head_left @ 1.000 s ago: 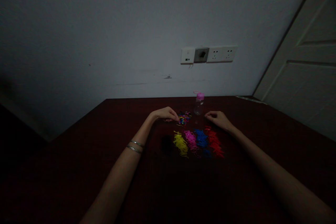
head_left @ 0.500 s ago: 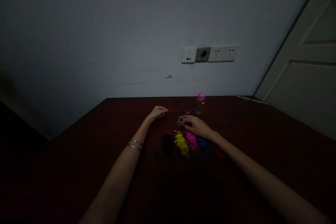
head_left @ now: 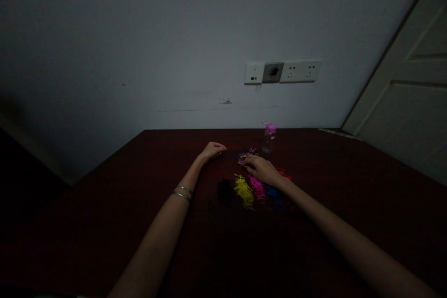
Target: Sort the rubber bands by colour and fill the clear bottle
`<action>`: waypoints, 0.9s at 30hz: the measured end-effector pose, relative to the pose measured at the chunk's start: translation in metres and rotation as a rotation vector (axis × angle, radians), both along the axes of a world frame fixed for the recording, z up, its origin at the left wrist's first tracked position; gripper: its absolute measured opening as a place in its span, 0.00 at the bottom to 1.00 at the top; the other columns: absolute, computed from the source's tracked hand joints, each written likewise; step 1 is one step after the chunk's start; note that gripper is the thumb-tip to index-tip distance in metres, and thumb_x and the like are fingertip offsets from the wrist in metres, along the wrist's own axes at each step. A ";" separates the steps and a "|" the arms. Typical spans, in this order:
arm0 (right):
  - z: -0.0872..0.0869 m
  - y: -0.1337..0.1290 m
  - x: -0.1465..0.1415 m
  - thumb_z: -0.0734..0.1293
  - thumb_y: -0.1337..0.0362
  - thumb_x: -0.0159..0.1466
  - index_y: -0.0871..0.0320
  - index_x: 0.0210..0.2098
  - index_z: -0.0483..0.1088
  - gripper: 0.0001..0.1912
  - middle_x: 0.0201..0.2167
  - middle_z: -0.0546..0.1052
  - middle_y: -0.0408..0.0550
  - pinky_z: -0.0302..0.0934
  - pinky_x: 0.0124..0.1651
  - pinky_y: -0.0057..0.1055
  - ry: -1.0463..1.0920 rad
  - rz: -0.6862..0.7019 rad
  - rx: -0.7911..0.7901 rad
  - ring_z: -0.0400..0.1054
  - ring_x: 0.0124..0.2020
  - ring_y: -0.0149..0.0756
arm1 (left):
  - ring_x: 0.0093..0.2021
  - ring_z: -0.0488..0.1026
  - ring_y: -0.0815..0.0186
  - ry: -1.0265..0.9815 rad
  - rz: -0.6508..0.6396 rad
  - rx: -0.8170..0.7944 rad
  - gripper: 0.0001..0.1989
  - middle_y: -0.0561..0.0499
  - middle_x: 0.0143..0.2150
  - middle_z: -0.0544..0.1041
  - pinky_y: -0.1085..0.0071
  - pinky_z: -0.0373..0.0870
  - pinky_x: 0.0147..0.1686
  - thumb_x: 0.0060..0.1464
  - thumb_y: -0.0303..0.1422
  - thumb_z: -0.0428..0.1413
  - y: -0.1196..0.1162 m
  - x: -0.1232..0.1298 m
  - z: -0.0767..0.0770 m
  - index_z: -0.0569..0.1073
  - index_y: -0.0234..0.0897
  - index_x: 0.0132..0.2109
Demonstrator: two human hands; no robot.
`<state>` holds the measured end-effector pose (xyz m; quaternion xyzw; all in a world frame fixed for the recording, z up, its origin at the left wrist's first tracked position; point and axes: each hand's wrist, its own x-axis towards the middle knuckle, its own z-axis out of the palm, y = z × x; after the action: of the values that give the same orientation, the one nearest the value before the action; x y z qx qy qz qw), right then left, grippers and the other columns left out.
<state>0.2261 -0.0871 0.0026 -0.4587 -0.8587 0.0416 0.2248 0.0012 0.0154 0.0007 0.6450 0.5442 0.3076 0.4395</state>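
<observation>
One mixed pile: a tangle of many-coloured loops (head_left: 245, 155) on the desk, partly covered by fingers, so I can't make out a long axis.
Right hand: this hand (head_left: 260, 169) is the nearer, palm down at the pile's near edge; the tangle lies just beyond its fingertips, away from the person.
Right fingers: bent and drawn close together; from here I cannot tell whether a loop is pinched.
Left hand: apart from the pile, which lies to its right; this hand (head_left: 213, 150) is loosely curled, how far I can't tell, with no loop showing.
Sorted heaps: dark (head_left: 225, 192), yellow (head_left: 244, 192), pink (head_left: 258, 189), blue (head_left: 274, 193) and red (head_left: 284, 173), left to right; the yellow one runs lengthwise towards the person, the last three partly under the right arm.
Bottle: clear, pink-capped (head_left: 268, 139), upright behind the right hand.
Desk: dark reddish (head_left: 174, 149), against the wall (head_left: 174, 56).
Room: dim; sockets (head_left: 300, 71) above, pale door (head_left: 412, 93) at right.
</observation>
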 end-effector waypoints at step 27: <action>0.034 -0.009 -0.004 0.61 0.73 0.52 0.60 0.36 0.68 0.13 0.27 0.72 0.43 0.56 0.28 0.24 0.208 0.292 -0.306 0.62 0.25 0.27 | 0.14 0.51 0.79 -0.043 -0.040 0.028 0.16 0.58 0.17 0.62 0.80 0.44 0.15 0.44 0.38 0.56 0.001 -0.001 -0.003 0.75 0.30 0.37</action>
<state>0.2219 -0.0959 0.0364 -0.3518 -0.8718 0.2505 0.2315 0.0000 0.0163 -0.0018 0.6551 0.5171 0.3201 0.4483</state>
